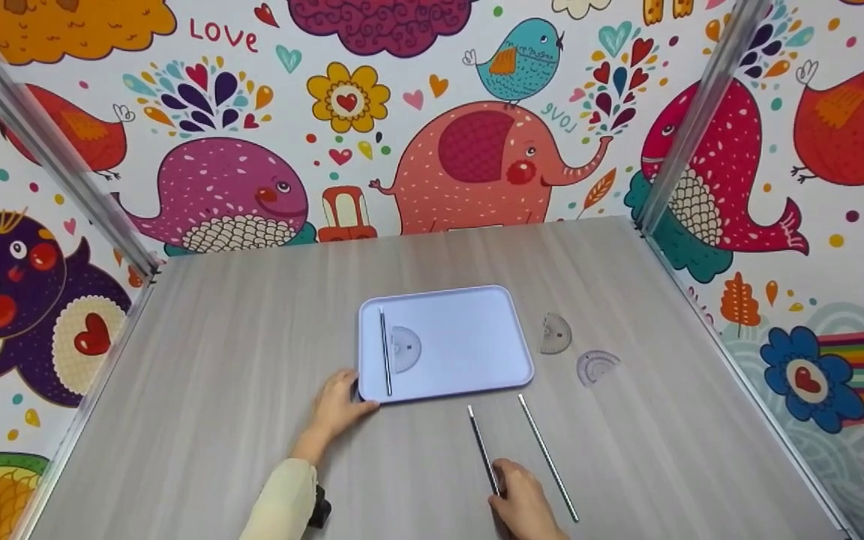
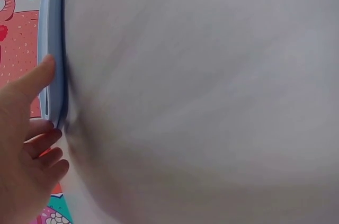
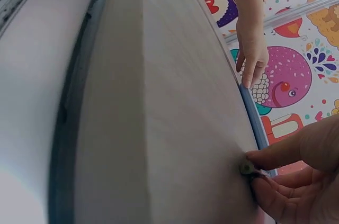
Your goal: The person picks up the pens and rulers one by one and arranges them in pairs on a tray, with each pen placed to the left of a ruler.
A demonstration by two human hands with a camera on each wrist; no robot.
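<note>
My left hand (image 1: 337,407) holds the near left corner of a pale lavender tray (image 1: 469,337), thumb along the near side and fingers at the left side. The tray's edge (image 2: 54,38) also shows in the left wrist view. Inside the tray, at its left, lie a dark pencil (image 1: 385,360) and a clear half-round protractor (image 1: 406,349). Below the tray, my right hand (image 1: 523,501) pinches another dark pencil (image 1: 481,448) between thumb and fingers. The end of that pencil (image 3: 246,168) faces the right wrist camera. A green pencil (image 1: 548,457) lies just to its right.
Two more clear protractors, one upright half-round (image 1: 556,334) and one tilted (image 1: 597,367), lie right of the tray on the wood-grain table (image 1: 252,322). Printed wall panels (image 1: 372,165) enclose the back and sides, with metal posts (image 1: 702,112) at the corners.
</note>
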